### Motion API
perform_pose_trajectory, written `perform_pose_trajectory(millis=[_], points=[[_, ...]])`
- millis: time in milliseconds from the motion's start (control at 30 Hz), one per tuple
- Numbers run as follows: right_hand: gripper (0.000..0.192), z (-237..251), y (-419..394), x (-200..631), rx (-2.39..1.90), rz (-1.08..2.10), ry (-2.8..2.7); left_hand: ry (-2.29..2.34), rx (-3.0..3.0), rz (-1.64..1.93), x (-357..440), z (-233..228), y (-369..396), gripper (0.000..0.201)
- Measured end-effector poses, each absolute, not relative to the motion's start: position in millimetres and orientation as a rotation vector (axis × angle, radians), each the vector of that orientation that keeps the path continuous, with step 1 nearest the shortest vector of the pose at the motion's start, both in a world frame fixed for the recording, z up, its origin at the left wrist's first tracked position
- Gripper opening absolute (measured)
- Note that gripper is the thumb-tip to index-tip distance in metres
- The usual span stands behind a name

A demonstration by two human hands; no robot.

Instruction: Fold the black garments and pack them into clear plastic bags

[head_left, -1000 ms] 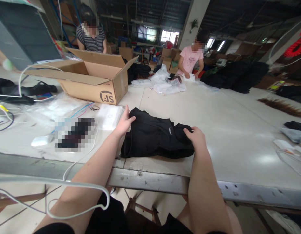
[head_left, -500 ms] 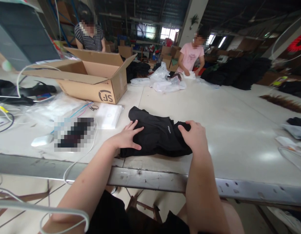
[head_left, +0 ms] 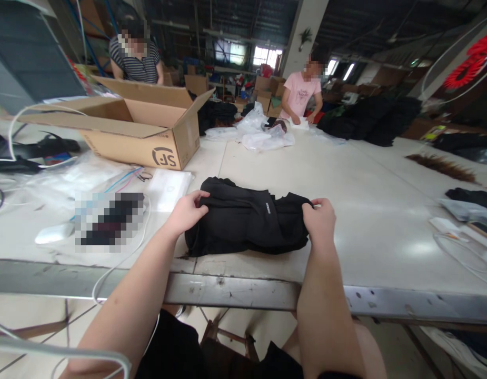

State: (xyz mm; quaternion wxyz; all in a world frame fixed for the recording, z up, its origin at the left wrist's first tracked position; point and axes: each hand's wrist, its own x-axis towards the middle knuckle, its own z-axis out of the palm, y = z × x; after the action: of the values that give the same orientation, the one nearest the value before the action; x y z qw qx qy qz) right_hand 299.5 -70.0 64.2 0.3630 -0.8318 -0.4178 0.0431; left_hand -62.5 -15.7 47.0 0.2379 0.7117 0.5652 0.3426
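Observation:
A folded black garment [head_left: 243,221] with a small white printed label lies on the table in front of me, near its front edge. My left hand [head_left: 188,211] pinches the garment's left edge between thumb and fingers. At the opposite end, my right hand [head_left: 320,217] grips the right edge, its thumb on the near side and its fingertips partly hidden behind the cloth. The garment rests on the tabletop between both hands, its upper outline uneven. Its exact kind does not show in this folded state.
An open cardboard box [head_left: 180,142] stands at the left back. Before it lie a white packet [head_left: 170,189], clear plastic bags [head_left: 85,176], a white mouse [head_left: 54,233] and a cable. Two people work across the table [head_left: 369,210]. Black cloth piles [head_left: 373,118] sit at the back right.
My left hand has gone from lying spread on the garment to pinching its left edge. My right hand has shifted outward to the right edge. The cloth looks flatter and straighter.

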Motion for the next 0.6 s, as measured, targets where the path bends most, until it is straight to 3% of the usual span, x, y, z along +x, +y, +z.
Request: perform_pose_trajectory(millis=[167, 267, 433, 533, 600], points=[[0.043, 69, -81, 295, -2.304, 0.241, -1.360, 1.631, 2.079, 0.865, -67, 47, -17, 0.051], [0.049, 78, -89, 285, -2.112, -0.033, -1.465, 1.669, 2.271, 0.830, -67, 48, -20, 0.053], [0.035, 96, -100, 244, -1.650, -0.261, -1.592, 1.582, 2.426, 1.064, -46, 51, -33, 0.050], [0.042, 89, -97, 214, -1.564, -0.090, -1.853, 1.425, 2.502, 0.800, -27, 37, -39, 0.061], [0.054, 75, -91, 202, -1.745, 0.058, -2.023, 1.391, 2.516, 0.549, -20, 25, -41, 0.072]])
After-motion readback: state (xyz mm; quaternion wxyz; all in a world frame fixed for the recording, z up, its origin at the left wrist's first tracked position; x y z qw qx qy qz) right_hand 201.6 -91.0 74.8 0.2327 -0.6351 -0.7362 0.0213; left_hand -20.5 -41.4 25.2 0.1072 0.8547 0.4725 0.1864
